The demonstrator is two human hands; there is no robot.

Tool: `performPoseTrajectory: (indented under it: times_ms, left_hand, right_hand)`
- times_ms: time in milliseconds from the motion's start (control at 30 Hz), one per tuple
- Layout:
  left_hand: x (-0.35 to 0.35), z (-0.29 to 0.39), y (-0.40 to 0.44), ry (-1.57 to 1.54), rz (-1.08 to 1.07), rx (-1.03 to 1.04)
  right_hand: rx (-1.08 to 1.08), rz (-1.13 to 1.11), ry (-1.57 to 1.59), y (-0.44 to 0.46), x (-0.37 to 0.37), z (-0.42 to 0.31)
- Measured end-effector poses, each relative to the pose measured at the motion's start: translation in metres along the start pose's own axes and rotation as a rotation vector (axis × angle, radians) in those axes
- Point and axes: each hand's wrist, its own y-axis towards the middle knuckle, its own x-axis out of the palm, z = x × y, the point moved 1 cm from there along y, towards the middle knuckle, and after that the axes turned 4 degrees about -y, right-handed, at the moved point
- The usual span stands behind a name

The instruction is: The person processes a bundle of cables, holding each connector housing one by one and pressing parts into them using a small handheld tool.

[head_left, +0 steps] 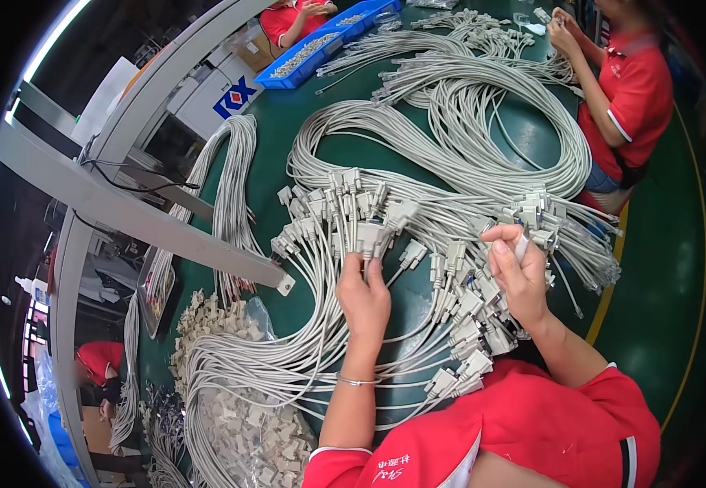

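Observation:
My left hand [364,299] has its fingers closed on a grey cable connector [372,237] at the middle of the view. Off to the right, my right hand [518,272] is raised with its fingers curled round a thin, pen-like tool [522,244]. Between and below the hands lies a group of grey connectors [468,305] on their cables. More connectors [353,191] are fanned out just beyond my left hand. A bundle of pale cables [247,358] curves from there toward the lower left.
Large coils of cable [450,138] cover the green table [268,163] beyond my hands. A metal frame beam [149,215] juts in from the left. Loose connector shells [255,439] lie in plastic at the lower left. A co-worker [633,89] is at the upper right, near blue trays [304,62].

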Motion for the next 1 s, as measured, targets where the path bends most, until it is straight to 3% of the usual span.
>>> performPoseTrajectory:
  times_ms: [67, 133, 167, 233, 400, 500, 567, 600, 700, 833, 933, 1000]
  left_hand:
    - [-0.013, 0.012, 0.001, -0.063, 0.002, -0.006]
    - [-0.021, 0.024, -0.001, 0.102, -0.196, -0.135]
    - [-0.015, 0.014, -0.005, 0.181, -0.178, 0.048]
    - [-0.003, 0.006, -0.013, 0.347, -0.225, 0.199]
    - [0.015, -0.007, -0.022, 0.463, -0.261, 0.139]
    - [0.006, -0.001, -0.019, 0.125, -0.181, 0.106]
    - [-0.008, 0.006, -0.016, -0.675, -0.312, -0.607]
    - [-0.020, 0.010, -0.017, -0.830, -0.344, -0.690]
    - [-0.038, 0.022, -0.021, -1.045, -0.462, -0.732]
    - [-0.020, 0.017, -0.048, -0.990, -0.557, -0.716]
    - [-0.002, 0.019, -0.065, -0.957, -0.592, -0.653]
    - [0.004, 0.011, -0.069, -0.922, -0.611, -0.619]
  right_hand:
    - [-0.002, -0.011, -0.010, 0.001, 0.001, -0.002]
    - [-0.006, -0.014, -0.006, 0.002, 0.001, -0.001]
    - [-0.010, -0.021, -0.009, 0.001, 0.001, 0.000]
    - [0.003, -0.024, -0.012, 0.000, 0.002, -0.005]
    - [0.041, -0.022, -0.031, -0.001, 0.002, -0.007]
    - [0.015, -0.039, -0.050, 0.001, 0.002, -0.005]
    - [0.006, -0.047, -0.054, 0.000, 0.003, -0.002]
    - [0.008, -0.049, -0.049, 0.000, 0.004, -0.002]
    - [-0.004, -0.101, -0.131, 0.002, 0.008, -0.006]
    - [0.005, -0.209, -0.337, -0.003, 0.018, -0.018]
    - [-0.230, -0.256, -0.634, -0.005, 0.030, -0.030]
    - [-0.258, -0.273, -0.688, -0.004, 0.030, -0.026]
